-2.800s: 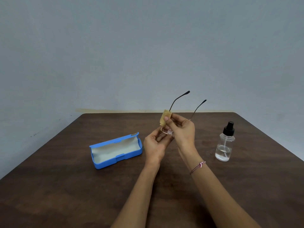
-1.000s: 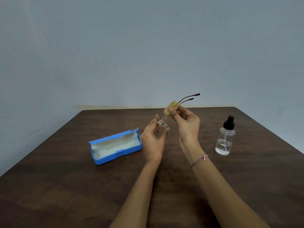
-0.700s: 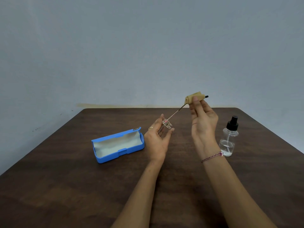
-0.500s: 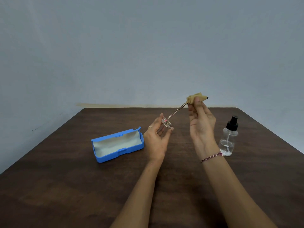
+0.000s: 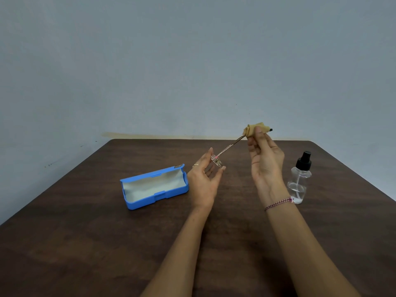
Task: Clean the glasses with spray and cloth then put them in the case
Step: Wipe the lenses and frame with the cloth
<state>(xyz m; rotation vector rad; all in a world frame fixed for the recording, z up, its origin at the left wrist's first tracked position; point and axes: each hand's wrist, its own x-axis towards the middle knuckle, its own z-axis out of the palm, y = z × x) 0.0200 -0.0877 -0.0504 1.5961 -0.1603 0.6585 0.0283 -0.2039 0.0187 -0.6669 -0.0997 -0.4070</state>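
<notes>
Head view: toward the tabletop's [image 5: 85,243] left edge the blue case [image 5: 154,187] lies open, lining upward, ready to receive. Near the middle, the left hand [image 5: 203,181] lightly pinches the glasses [image 5: 227,149] at the lens end, steadying them so the right hand [image 5: 265,163], pinching the tan cloth [image 5: 255,130] around their far end, can wipe. The spray bottle [image 5: 299,181] stands upright toward the right edge.

Cloth [image 5: 256,130] slid outward (along glasses [image 5: 228,147]).

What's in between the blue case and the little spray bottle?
In the head view: the left hand, holding the glasses by the lens end, and the right hand, pinching a tan cloth round their temple tips, both raised over the table.
</notes>
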